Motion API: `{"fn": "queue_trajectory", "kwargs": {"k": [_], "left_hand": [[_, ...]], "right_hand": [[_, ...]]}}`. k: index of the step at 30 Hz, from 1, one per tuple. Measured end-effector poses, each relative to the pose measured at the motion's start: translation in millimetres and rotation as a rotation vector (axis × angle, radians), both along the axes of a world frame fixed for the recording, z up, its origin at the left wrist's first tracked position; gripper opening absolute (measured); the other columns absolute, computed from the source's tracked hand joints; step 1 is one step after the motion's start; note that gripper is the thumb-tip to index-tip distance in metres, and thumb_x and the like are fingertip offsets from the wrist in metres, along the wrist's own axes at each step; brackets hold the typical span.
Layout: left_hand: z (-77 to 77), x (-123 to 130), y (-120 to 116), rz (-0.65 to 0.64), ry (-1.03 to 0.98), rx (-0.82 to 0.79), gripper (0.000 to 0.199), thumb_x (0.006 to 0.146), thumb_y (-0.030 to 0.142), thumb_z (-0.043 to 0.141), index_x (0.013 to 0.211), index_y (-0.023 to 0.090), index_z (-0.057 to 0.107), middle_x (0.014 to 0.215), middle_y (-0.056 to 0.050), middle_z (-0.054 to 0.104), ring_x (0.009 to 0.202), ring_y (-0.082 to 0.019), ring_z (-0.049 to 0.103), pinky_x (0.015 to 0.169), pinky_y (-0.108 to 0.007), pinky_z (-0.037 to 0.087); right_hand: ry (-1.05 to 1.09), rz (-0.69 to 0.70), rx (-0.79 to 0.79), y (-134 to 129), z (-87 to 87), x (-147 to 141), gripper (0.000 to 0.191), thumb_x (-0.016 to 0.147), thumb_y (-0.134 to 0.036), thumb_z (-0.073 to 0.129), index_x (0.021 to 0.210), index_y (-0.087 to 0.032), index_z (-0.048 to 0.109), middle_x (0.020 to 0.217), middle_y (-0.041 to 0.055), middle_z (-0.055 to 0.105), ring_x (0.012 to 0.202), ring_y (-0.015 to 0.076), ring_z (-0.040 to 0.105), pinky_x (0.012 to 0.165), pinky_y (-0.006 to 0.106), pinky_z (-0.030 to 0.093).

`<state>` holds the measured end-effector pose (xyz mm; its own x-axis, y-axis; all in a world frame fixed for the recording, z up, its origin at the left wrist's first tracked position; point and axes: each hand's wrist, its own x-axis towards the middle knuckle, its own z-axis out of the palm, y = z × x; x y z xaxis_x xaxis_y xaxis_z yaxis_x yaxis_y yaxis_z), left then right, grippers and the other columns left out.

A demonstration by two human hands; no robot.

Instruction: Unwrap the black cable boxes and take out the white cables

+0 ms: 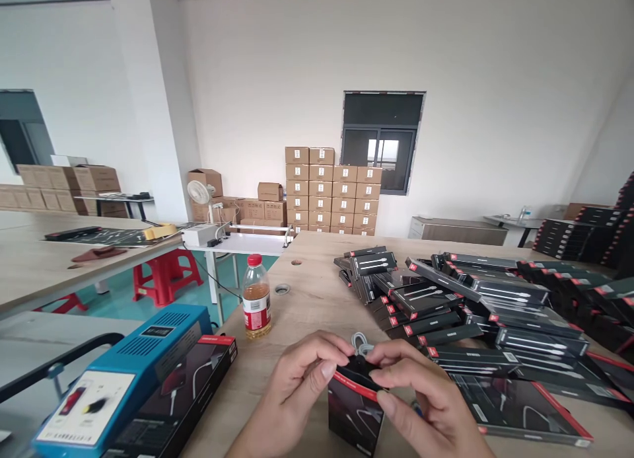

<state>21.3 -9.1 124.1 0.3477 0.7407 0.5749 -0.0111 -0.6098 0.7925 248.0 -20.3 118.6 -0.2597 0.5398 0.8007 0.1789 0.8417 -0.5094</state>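
Observation:
A small black cable box [355,415] with a red top edge stands upright between my hands, its upper end open. A coiled grey-white cable [361,343] pokes out of that opening. My left hand [310,372] pinches the box's upper left edge between thumb and fingers. On the opposite side, my right hand [421,392] has its thumb on the red edge and its fingers at the black flap. How far the cable reaches inside is hidden.
A heap of black cable boxes [430,306] covers the right side of the wooden table [317,273]. On the left are a drink bottle [256,299], a blue machine [133,365] and another black box [198,385]. Brown cartons [321,187] stand stacked by the wall.

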Motion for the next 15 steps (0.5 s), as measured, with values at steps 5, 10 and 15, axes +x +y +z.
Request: {"fn": "queue_trajectory", "kwargs": {"k": [5,10,15], "left_hand": [[4.4,0.4,0.7,-0.029,0.005,-0.028,0.023,0.102,0.029,0.049,0.099,0.023,0.070,0.106,-0.006,0.071,0.101,-0.018,0.066,0.090,-0.029,0.049],[3.9,-6.0,2.5,-0.077,0.033,0.012,0.022,0.101,0.026,0.050,0.103,0.024,0.071,0.113,-0.006,0.071,0.104,-0.018,0.066,0.091,-0.028,0.050],[-8.1,-10.4,4.0,-0.083,0.041,0.033,0.020,0.098,0.026,0.054,0.111,0.028,0.070,0.126,-0.006,0.067,0.119,-0.022,0.063,0.102,-0.036,0.049]], "right_hand": [[0.006,0.023,-0.077,0.1,-0.7,-1.3,0.017,0.091,-0.020,0.066,0.101,-0.031,0.073,0.105,0.0046,0.071,0.097,0.0185,0.072,0.085,0.029,0.059],[-0.113,0.006,0.077,-0.1,5.8,4.0,0.022,0.090,-0.016,0.065,0.107,-0.029,0.070,0.107,0.0046,0.071,0.099,0.0158,0.072,0.086,0.023,0.058],[-0.263,-0.104,0.265,3.7,1.2,10.0,0.031,0.087,-0.011,0.066,0.114,-0.026,0.068,0.117,0.0071,0.072,0.102,0.0154,0.074,0.088,0.019,0.058]]}}
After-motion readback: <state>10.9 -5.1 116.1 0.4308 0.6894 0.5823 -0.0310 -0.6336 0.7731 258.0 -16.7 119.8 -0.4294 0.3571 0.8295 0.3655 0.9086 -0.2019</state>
